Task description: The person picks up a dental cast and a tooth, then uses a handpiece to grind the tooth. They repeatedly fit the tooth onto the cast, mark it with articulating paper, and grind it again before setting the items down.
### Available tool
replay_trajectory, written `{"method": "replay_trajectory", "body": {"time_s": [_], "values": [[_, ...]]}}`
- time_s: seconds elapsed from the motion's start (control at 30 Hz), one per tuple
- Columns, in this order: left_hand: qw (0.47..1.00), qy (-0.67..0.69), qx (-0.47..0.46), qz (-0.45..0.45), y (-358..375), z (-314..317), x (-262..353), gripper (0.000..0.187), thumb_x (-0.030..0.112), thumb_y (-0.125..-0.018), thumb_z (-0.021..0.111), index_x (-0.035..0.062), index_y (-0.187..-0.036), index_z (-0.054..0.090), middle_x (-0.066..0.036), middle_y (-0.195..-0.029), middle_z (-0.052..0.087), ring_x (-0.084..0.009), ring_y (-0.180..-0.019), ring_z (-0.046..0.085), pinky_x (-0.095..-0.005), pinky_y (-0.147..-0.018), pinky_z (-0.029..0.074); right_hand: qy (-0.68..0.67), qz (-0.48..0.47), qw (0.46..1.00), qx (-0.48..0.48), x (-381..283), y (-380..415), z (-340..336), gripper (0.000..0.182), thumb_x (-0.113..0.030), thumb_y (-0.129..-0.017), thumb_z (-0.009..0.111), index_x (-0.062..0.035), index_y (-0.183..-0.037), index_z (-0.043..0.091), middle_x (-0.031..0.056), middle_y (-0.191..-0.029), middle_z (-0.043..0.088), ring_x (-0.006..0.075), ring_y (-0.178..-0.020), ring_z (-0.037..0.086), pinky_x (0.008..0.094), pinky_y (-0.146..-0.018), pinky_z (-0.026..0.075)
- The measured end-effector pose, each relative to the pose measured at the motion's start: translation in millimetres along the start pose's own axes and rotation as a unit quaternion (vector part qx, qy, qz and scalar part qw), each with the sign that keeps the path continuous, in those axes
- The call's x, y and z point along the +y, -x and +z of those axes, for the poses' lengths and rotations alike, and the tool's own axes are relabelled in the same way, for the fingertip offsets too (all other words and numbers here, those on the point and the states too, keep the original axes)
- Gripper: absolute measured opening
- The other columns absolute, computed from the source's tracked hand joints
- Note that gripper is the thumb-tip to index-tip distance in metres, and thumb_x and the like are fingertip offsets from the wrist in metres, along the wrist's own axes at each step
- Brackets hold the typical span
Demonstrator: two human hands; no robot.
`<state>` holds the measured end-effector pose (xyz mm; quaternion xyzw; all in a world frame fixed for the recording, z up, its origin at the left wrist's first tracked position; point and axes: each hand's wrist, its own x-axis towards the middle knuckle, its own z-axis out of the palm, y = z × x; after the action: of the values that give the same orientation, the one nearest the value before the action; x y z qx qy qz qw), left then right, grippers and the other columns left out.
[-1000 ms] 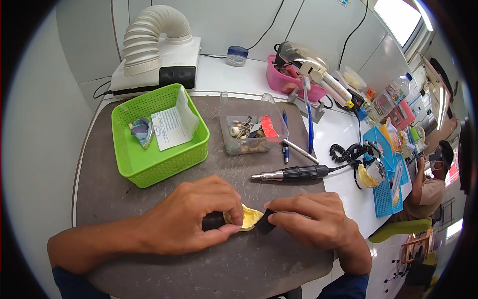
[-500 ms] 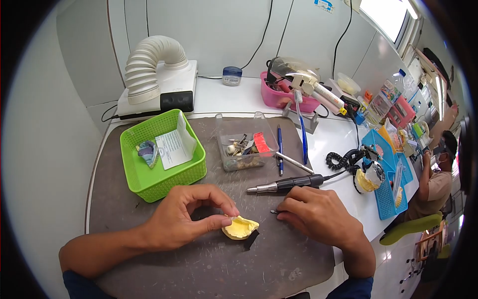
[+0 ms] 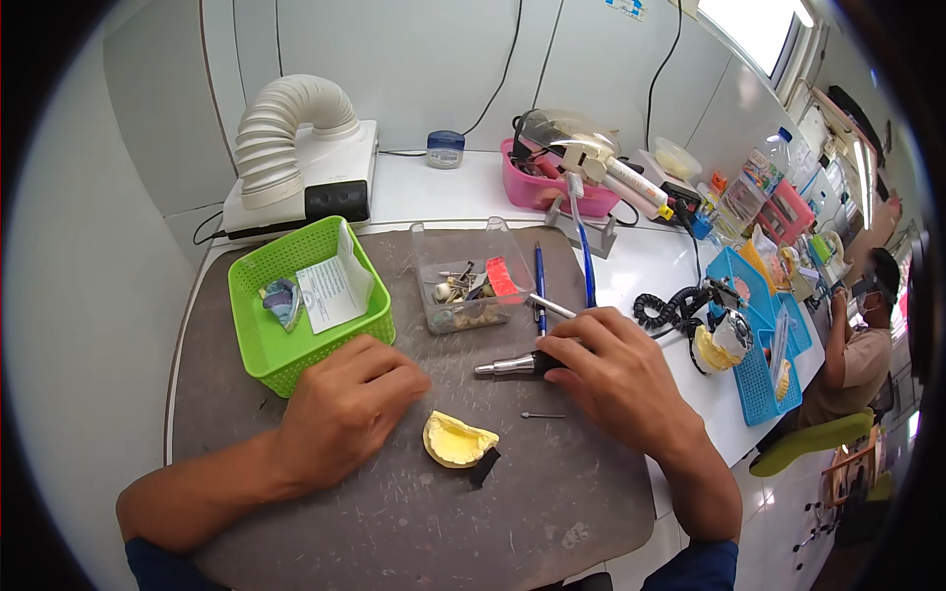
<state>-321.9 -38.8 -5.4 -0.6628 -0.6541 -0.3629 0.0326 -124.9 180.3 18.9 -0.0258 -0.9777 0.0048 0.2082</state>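
Observation:
A yellow dental cast (image 3: 456, 443) lies on the dark work mat, with a small black strip (image 3: 485, 469) at its lower right edge. My left hand (image 3: 350, 409) is closed just up and left of the cast, fingers curled inward; what they hold, if anything, is hidden. My right hand (image 3: 621, 379) grips the dark body of a handpiece (image 3: 512, 365), whose silver nose points left along the mat. Below that nose, a thin metal bur (image 3: 542, 415) rests by itself on the mat.
Behind my left hand stands a green basket (image 3: 379, 333) with a paper and a small bag. A clear box (image 3: 443, 320) of small tools, a blue pen (image 3: 539, 281) and a pink bin (image 3: 581, 204) are farther back. Another person (image 3: 857, 345) sits at far right.
My left hand has drawn back from the cast, its fingers curling closed. My right hand has left the bur on the mat and moved up onto the handpiece. The view has shifted slightly.

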Motion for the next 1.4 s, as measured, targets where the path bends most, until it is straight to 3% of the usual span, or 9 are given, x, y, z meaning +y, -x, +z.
{"method": "replay_trajectory", "body": {"time_s": [0.1,0.27,0.43,0.6,0.77,0.9,0.97,1.13,1.4], "values": [[0.996,-0.087,-0.037,0.007,0,4,-3,0.019,-0.005,-0.077,0.076,0.0024,-0.093,0.072,-0.010,-0.092,0.070,-0.0254,-0.087,0.068,-0.0341,-0.073,0.055,-0.015,-0.001,0.998,-0.053,7,1,10,0.028,-0.019,-0.089,0.071,-0.0076,-0.114,0.066,0.0074,-0.107,0.066,0.0257,-0.107,0.061,0.0402,-0.095,0.045],[0.994,-0.089,0.071,0.005,-11,4,13,0.019,-0.003,-0.080,0.075,0.0026,-0.098,0.073,-0.010,-0.095,0.070,-0.0273,-0.083,0.068,-0.0352,-0.071,0.055,-0.017,-0.024,0.999,0.020,15,2,15,0.026,-0.017,-0.094,0.065,-0.0046,-0.116,0.061,0.0109,-0.102,0.062,0.0277,-0.097,0.061,0.0409,-0.089,0.047],[0.997,-0.047,-0.026,0.051,-38,8,50,0.017,0.002,-0.082,0.075,0.0037,-0.099,0.073,-0.011,-0.096,0.069,-0.0284,-0.086,0.067,-0.0376,-0.074,0.055,-0.171,0.059,0.967,0.177,5,1,-16,0.023,-0.016,-0.101,0.059,0.0002,-0.117,0.056,0.0164,-0.102,0.059,0.0330,-0.085,0.064,0.0401,-0.072,0.050],[0.988,-0.077,-0.095,0.091,-60,41,65,0.008,0.008,-0.085,0.069,0.0027,-0.090,0.067,-0.012,-0.090,0.066,-0.0333,-0.089,0.066,-0.0440,-0.076,0.055,-0.288,0.105,0.921,0.241,4,19,-38,0.033,-0.026,-0.110,0.046,0.0005,-0.128,0.052,0.0097,-0.086,0.057,0.0142,-0.069,0.059,0.0313,-0.063,0.049],[0.969,-0.144,-0.196,0.032,-67,62,62,0.009,0.010,-0.088,0.068,0.0041,-0.091,0.062,-0.013,-0.092,0.065,-0.0365,-0.095,0.065,-0.0486,-0.078,0.052,-0.492,0.234,0.823,0.158,-15,53,-39,0.035,-0.018,-0.103,0.061,-0.0010,-0.131,0.047,0.0065,-0.099,0.057,0.0100,-0.075,0.061,0.0265,-0.066,0.051],[0.976,-0.138,-0.144,0.081,-64,56,53,0.010,0.010,-0.091,0.064,0.0036,-0.097,0.059,-0.014,-0.092,0.066,-0.0378,-0.092,0.065,-0.0495,-0.078,0.051,-0.460,0.203,0.857,0.118,-28,73,-20,0.042,-0.017,-0.096,0.070,-0.0030,-0.132,0.053,0.0090,-0.102,0.062,0.0162,-0.083,0.065,0.0314,-0.077,0.053],[0.989,-0.056,-0.134,0.001,-73,39,56,0.009,0.007,-0.093,0.061,0.0023,-0.099,0.056,-0.017,-0.091,0.067,-0.0404,-0.087,0.065,-0.0501,-0.076,0.050,-0.402,0.184,0.887,0.132,-29,76,-16,0.042,-0.017,-0.094,0.072,-0.0055,-0.132,0.060,0.0116,-0.104,0.065,0.0207,-0.085,0.067,0.0321,-0.078,0.053],[0.984,0.126,-0.076,-0.102,-91,0,74,0.006,0.002,-0.095,0.065,-0.0013,-0.100,0.066,-0.006,-0.094,0.069,-0.0123,-0.089,0.067,-0.0291,-0.079,0.055,-0.287,0.174,0.926,0.175,-38,77,-18,0.043,-0.013,-0.087,0.077,-0.0069,-0.128,0.068,0.0126,-0.097,0.067,0.0221,-0.082,0.068,0.0310,-0.074,0.053],[0.948,0.267,-0.067,-0.160,-94,2,75,0.007,0.001,-0.094,0.068,-0.0019,-0.099,0.071,-0.006,-0.096,0.070,-0.0107,-0.088,0.069,-0.0260,-0.083,0.059,-0.263,0.186,0.926,0.196,-39,80,-17,0.046,-0.010,-0.085,0.077,-0.0066,-0.130,0.068,0.0129,-0.097,0.068,0.0213,-0.083,0.069,0.0307,-0.074,0.053]]}}
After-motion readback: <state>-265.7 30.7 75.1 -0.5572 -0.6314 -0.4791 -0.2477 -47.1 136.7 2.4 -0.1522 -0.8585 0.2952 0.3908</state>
